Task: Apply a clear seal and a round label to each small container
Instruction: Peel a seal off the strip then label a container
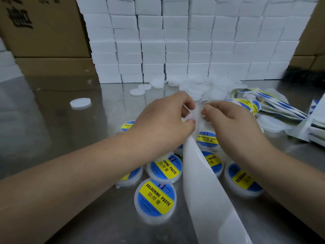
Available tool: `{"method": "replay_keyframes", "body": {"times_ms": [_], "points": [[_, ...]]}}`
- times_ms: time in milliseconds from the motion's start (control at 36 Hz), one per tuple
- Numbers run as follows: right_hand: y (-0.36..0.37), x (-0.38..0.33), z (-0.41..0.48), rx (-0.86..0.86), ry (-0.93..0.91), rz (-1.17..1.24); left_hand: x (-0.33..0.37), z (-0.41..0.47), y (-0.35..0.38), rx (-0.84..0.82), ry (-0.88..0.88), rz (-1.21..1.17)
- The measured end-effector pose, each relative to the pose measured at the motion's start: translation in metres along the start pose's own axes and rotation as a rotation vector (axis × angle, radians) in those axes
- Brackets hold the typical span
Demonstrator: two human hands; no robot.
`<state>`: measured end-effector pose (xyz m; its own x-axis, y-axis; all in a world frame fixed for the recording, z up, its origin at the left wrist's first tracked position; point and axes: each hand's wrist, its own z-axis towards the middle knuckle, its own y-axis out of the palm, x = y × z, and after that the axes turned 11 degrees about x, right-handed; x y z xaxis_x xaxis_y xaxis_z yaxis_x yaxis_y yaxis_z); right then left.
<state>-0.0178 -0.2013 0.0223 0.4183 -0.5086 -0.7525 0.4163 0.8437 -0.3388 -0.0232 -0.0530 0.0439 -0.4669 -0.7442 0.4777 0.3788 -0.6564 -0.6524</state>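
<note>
left hand [163, 117]: fingers curled, pinching the top end of white strip [202, 182].
white strip: runs from the fingertips toward the camera, over labelled containers [155, 199].
right hand [226, 118]: fingers curled, pinching the same end.
label sheets [274, 104]: right of the fingers.

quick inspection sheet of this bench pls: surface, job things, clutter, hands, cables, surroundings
surface: reflective metal table, no spills seen
job's things: several labelled containers lie lid-up under the hands; a white strip runs from the hands toward the camera; label sheets piled at right
clutter: one loose lid at left; a heap of white lids at the back
hands: left hand and right hand both pinch a translucent piece at the strip's top, fingers curled; what the piece is cannot be told
cables: nothing seen
surroundings: stacked white boxes behind; cardboard cartons at left
</note>
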Motion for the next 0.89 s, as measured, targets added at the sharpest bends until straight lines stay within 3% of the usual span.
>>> {"method": "replay_keyframes", "body": {"times_ms": [167, 500, 583, 722, 889], "points": [[0.001, -0.003, 0.0, 0.004, 0.069, 0.028, 0.004, -0.002, -0.002, 0.169, 0.014, -0.035], [-0.005, -0.016, -0.006, -0.172, 0.085, 0.314, 0.016, -0.011, -0.006, -0.033, 0.076, -0.268], [-0.006, -0.017, -0.004, -0.242, 0.171, 0.406, 0.014, -0.01, -0.006, -0.051, 0.068, -0.272], [-0.003, -0.016, -0.002, -0.172, 0.2, 0.412, 0.008, -0.002, -0.01, -0.019, 0.01, -0.328], [-0.004, -0.016, -0.002, -0.066, 0.234, 0.324, -0.015, 0.042, -0.021, 0.199, -0.254, -0.317]]}}
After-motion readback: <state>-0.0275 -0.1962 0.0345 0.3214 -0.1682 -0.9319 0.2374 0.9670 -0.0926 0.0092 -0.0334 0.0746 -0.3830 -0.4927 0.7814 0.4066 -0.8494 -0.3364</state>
